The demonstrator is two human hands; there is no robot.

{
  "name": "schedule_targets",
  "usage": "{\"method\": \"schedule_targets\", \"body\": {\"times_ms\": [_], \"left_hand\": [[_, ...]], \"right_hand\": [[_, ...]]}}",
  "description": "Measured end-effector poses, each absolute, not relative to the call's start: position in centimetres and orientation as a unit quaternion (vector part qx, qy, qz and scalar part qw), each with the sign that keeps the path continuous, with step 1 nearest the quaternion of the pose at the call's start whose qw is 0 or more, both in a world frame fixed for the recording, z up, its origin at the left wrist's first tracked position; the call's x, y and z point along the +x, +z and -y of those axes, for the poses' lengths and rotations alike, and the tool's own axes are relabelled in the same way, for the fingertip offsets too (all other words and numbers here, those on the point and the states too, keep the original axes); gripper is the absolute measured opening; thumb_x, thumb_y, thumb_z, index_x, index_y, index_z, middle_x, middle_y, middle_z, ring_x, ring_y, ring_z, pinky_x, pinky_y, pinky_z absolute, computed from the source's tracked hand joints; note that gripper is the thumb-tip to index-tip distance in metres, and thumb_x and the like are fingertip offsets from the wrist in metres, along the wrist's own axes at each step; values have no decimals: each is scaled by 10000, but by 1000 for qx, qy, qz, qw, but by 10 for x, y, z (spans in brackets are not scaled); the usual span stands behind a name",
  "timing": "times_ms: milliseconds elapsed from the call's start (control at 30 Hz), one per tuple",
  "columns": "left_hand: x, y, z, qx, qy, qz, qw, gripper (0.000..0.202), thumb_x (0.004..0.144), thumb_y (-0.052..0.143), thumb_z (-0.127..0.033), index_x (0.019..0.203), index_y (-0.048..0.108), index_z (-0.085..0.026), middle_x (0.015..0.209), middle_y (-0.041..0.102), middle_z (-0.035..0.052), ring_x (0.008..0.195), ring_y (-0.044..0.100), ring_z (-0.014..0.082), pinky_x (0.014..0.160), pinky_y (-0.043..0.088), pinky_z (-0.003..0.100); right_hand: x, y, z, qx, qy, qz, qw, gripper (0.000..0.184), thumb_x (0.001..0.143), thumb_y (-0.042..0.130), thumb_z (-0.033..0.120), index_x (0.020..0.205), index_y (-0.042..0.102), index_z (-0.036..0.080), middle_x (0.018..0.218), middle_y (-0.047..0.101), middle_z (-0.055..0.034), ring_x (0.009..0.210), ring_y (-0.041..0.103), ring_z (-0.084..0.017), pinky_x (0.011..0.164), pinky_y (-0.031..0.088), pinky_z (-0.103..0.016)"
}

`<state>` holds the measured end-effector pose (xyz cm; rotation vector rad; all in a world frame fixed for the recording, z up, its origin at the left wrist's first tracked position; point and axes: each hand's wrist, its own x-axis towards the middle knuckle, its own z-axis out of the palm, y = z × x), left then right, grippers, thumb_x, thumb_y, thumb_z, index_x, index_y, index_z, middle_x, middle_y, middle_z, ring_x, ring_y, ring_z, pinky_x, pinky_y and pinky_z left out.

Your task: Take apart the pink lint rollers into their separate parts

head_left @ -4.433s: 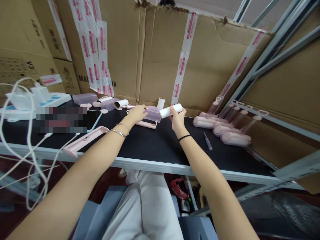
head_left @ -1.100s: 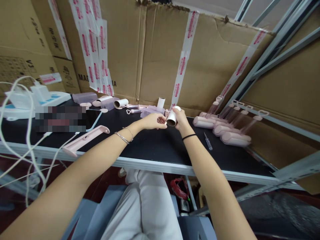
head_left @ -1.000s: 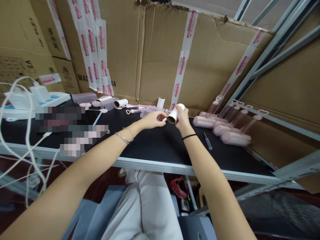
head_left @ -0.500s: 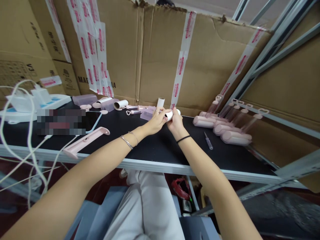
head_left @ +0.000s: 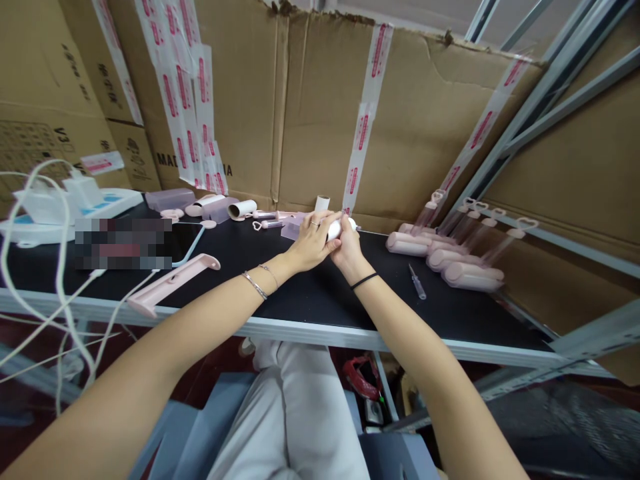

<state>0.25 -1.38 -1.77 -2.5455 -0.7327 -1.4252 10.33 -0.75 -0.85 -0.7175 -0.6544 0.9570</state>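
Over the black tabletop [head_left: 300, 293], both my hands are closed round a short white roll [head_left: 334, 231]. My left hand [head_left: 314, 241] grips it from the left, with fingers laid over its far side. On the right, my right hand [head_left: 349, 252] wraps the other end. Fingers hide much of the roll. Just behind my left hand another white roll [head_left: 323, 202] stands upright. A translucent mauve case part [head_left: 291, 228] lies to the left of that hand, beside small pink sticks with heart-shaped loops [head_left: 267, 225].
Several pink rollers with heart-ended handles [head_left: 473, 275] lie on the right, near a small screwdriver [head_left: 417, 283]. On the left are a pink curved shell [head_left: 173, 283], a phone [head_left: 185, 241], cables and a power strip [head_left: 113, 200]. Cardboard [head_left: 320, 113] walls the back.
The white roll has turned slightly in my hands. My left hand has shifted its fingers further over it, and the right hand's grip has moved a little left and down.
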Motion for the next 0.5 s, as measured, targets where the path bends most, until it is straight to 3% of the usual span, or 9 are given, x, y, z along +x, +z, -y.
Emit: {"method": "schedule_targets", "body": {"times_ms": [233, 500], "left_hand": [[1, -18, 14, -838, -502, 205, 69, 504, 825, 420, -261, 1305, 316, -147, 1270, 391, 154, 1200, 339, 257, 1027, 249, 456], [0, -16, 8, -789, -552, 245, 112, 607, 723, 534, -216, 1277, 298, -147, 1246, 379, 157, 1190, 348, 272, 1010, 283, 460]], "right_hand": [[93, -3, 19, -312, 462, 263, 787, 153, 828, 527, 325, 849, 467, 186, 731, 571, 33, 671, 603, -98, 713, 534, -263], [85, -2, 22, -296, 484, 234, 790, 120, 828, 533, 270, 855, 445, 194, 694, 566, 37, 699, 620, -119, 709, 553, -293]]}}
